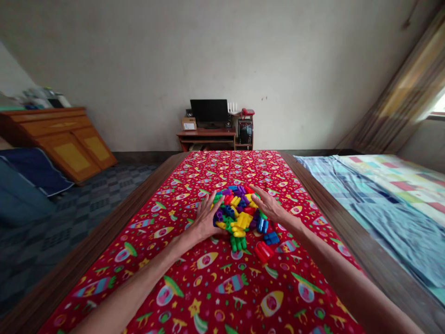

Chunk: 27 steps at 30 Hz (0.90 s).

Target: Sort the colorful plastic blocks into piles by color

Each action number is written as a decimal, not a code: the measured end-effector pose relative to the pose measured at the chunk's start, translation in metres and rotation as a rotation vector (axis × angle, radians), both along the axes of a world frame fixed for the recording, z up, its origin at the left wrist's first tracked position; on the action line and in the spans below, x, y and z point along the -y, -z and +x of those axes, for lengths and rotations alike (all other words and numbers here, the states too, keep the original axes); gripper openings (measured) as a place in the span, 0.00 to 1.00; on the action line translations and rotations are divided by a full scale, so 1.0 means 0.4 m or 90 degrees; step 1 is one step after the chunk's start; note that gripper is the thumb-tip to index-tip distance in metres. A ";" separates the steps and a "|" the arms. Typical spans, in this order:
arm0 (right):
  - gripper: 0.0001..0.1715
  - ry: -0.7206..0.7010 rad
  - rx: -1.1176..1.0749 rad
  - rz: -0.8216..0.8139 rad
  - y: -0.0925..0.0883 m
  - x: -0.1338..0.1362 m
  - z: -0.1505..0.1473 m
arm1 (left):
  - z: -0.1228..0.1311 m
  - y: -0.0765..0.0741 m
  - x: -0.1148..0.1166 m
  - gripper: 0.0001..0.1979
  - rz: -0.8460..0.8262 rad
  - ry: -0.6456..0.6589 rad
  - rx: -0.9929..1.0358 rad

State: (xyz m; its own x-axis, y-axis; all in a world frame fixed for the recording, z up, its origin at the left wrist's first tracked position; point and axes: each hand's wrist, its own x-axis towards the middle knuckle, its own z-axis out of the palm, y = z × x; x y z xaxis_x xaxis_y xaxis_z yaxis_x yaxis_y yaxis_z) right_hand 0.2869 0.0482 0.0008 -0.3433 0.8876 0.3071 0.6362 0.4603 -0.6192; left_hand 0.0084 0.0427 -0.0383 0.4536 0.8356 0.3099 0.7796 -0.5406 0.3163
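Observation:
A heap of plastic building blocks (pixel 239 211) in yellow, green, blue, purple and red lies on a red cloth (pixel 222 287) printed with rockets and stars. Against the heap's left side rests my left hand (pixel 207 217), its fingers spread. My right hand (pixel 269 206) lies along the right side, fingers stretched out toward the far edge of the heap. Some blocks are hidden behind both hands. Nearer to me, a red block (pixel 264 252) and a blue block (pixel 271 238) sit just outside the heap.
A brown wooden border (pixel 306 185) runs beside the cloth. To the right is a bed with a patterned sheet (pixel 389 185). A monitor (pixel 209 111) stands on a desk (pixel 205 132) by the far wall. At left is a wooden cabinet (pixel 69 144).

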 end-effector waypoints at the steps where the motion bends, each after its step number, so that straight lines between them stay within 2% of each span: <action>1: 0.37 -0.024 0.034 0.012 0.003 0.035 0.032 | -0.009 -0.012 0.024 0.56 0.015 0.016 -0.006; 4: 0.50 -0.136 0.155 0.039 0.050 0.152 0.105 | -0.020 -0.038 0.133 0.43 0.071 0.114 -0.035; 6: 0.55 -0.154 0.221 0.076 0.096 0.203 0.111 | 0.003 -0.041 0.194 0.38 0.100 0.214 -0.092; 8: 0.55 -0.128 0.248 0.113 0.136 0.207 0.086 | 0.049 -0.035 0.213 0.33 0.143 0.278 -0.155; 9: 0.55 -0.111 0.248 0.131 0.152 0.192 0.066 | 0.073 -0.030 0.205 0.30 0.164 0.278 -0.177; 13: 0.54 -0.101 0.216 0.203 0.174 0.079 -0.018 | 0.127 -0.019 0.101 0.23 0.215 0.209 -0.194; 16: 0.50 -0.121 0.222 0.234 0.143 0.017 -0.057 | 0.099 -0.029 0.033 0.24 0.245 0.170 -0.196; 18: 0.43 -0.104 0.239 0.251 0.108 0.004 -0.062 | 0.058 -0.037 0.015 0.28 0.262 0.156 -0.191; 20: 0.33 -0.055 0.233 0.264 0.080 0.002 -0.047 | 0.013 -0.037 0.011 0.32 0.263 0.126 -0.164; 22: 0.26 0.027 0.191 0.271 0.073 -0.005 -0.022 | -0.027 -0.023 0.008 0.32 0.245 0.054 -0.106; 25: 0.27 0.194 0.108 0.236 0.111 -0.040 0.001 | -0.063 0.019 -0.013 0.33 0.150 -0.069 0.010; 27: 0.29 0.250 0.067 0.170 0.152 -0.075 -0.016 | -0.066 0.048 -0.037 0.35 0.067 -0.110 0.086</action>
State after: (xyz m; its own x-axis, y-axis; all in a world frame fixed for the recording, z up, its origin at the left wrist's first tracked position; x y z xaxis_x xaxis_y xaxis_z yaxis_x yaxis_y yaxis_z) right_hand 0.2806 0.0782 -0.0600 -0.0391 0.8511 0.5235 0.8468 0.3064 -0.4348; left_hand -0.0180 0.0577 -0.0576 0.2559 0.8571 0.4472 0.8177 -0.4387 0.3728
